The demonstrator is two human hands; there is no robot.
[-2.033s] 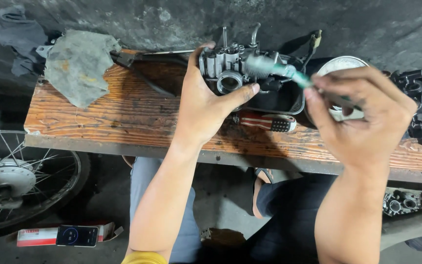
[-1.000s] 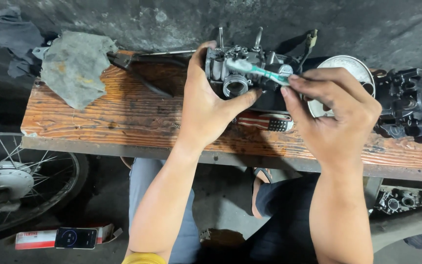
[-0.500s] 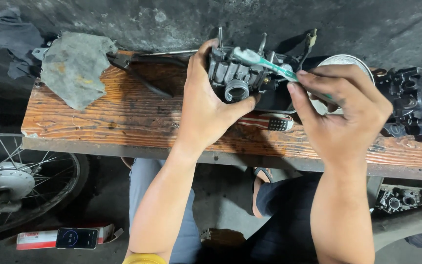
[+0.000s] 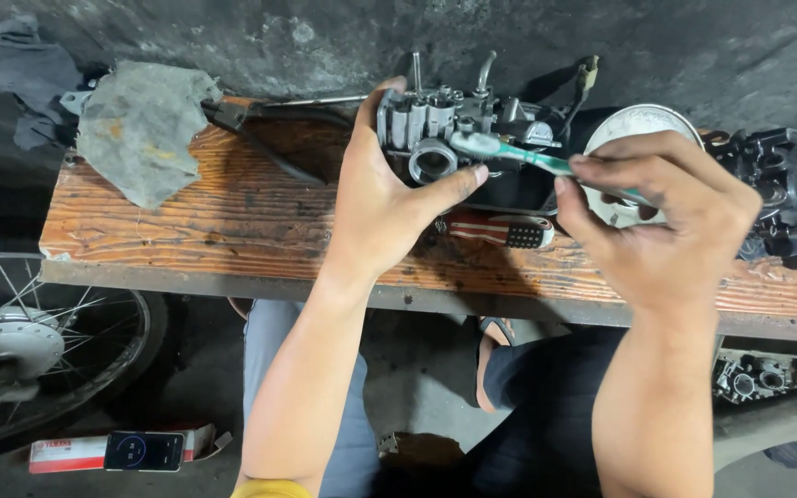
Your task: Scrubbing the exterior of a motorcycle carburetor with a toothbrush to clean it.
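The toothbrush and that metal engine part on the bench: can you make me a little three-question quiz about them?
1. True or false: the left hand grips the metal engine part.
2. What does the right hand pinch? A) toothbrush B) hammer C) spoon
3. Fill in: the grey rag lies on the wooden ____.

Key:
1. True.
2. A, the toothbrush, its head against the part.
3. Bench.
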